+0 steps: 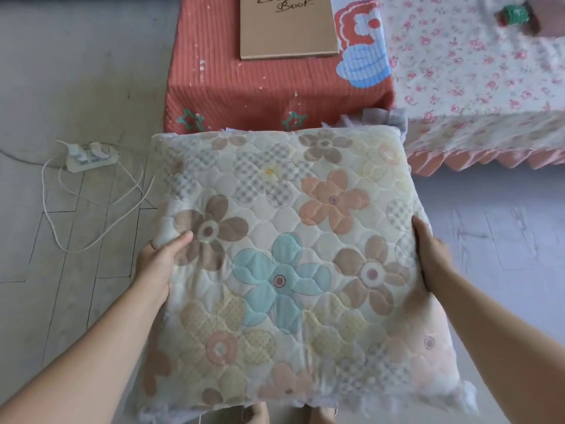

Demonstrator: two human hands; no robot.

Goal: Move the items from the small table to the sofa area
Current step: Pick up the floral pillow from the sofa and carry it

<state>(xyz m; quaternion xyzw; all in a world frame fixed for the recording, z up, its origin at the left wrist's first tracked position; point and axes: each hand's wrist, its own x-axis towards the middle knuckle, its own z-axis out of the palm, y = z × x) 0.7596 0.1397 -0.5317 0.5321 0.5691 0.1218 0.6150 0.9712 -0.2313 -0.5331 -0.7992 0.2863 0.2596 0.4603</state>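
Observation:
A large quilted cushion [293, 258] with pastel flower patches fills the middle of the view, held flat in the air above the floor. My left hand [159, 264] grips its left edge, thumb on top. My right hand [431, 258] grips the right edge, fingers tucked under. Beyond it stands the small table [244, 87] draped in red ribbed cloth, with a brown cardboard-covered book [287, 29] lying on top. The sofa [477, 71], covered in pink floral fabric with a frilled hem, sits to the right of the table.
A white power strip [90, 156] with loose cables lies on the grey floor at the left. A small green and red object [516, 15] rests on the sofa at the top right. My feet show under the cushion's near edge.

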